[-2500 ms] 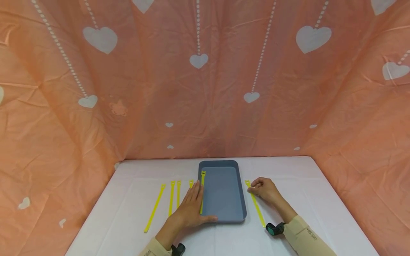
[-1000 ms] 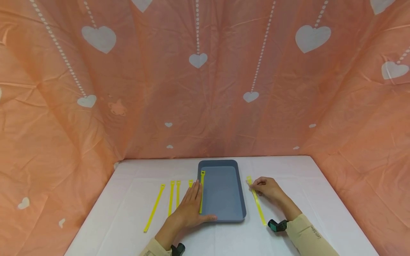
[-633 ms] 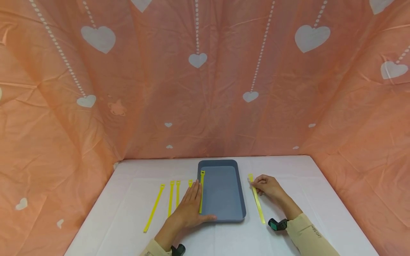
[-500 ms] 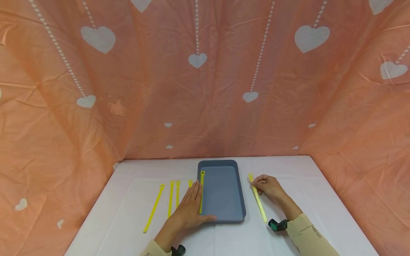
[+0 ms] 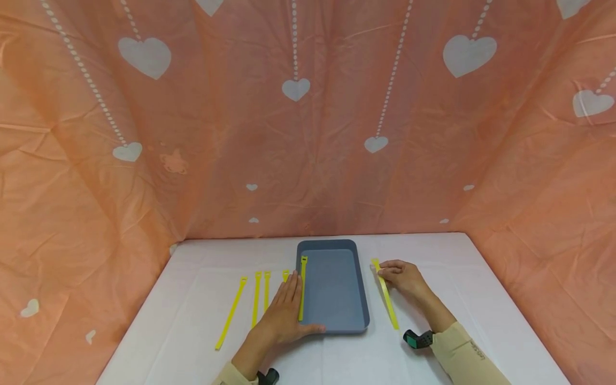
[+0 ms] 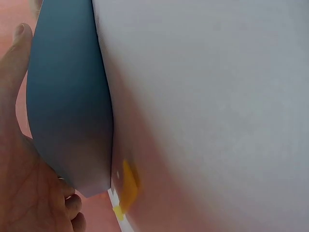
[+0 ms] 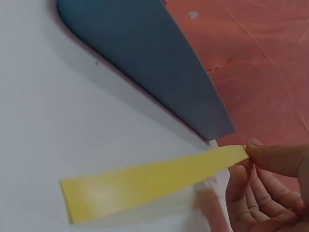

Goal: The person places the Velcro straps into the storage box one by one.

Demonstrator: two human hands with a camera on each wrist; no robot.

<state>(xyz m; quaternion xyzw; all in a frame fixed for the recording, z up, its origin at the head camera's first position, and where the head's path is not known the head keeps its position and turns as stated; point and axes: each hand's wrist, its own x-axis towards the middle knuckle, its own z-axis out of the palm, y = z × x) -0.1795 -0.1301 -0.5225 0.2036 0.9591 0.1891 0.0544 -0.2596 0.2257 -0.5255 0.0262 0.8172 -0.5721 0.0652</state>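
Observation:
My right hand [image 5: 405, 278] pinches a yellow cable-tie strap [image 5: 387, 302] between thumb and fingers near its slotted head. In the right wrist view, the strap [image 7: 140, 183] reaches out from the fingertips, its free end just above the white table. My left hand [image 5: 281, 321] rests at the near left corner of a grey-blue tray [image 5: 335, 291], fingers straight along its left side and thumb by the front rim. Inside the tray, another yellow strap [image 5: 302, 289] lies lengthwise along the left wall. The tray's wall [image 6: 70, 87] fills the left part of the left wrist view.
Several more yellow straps lie left of the tray: an outer slanted one [image 5: 232, 313], then others [image 5: 256, 299] side by side, partly hidden by the left hand. A white cloth covers the table [image 5: 183, 310]. An orange curtain [image 5: 332, 187] with hearts surrounds it.
My right hand, first touching the strap on the table, now pinches it near the head. The strap has risen slightly and shifted away from me. Left hand and tray have stayed put.

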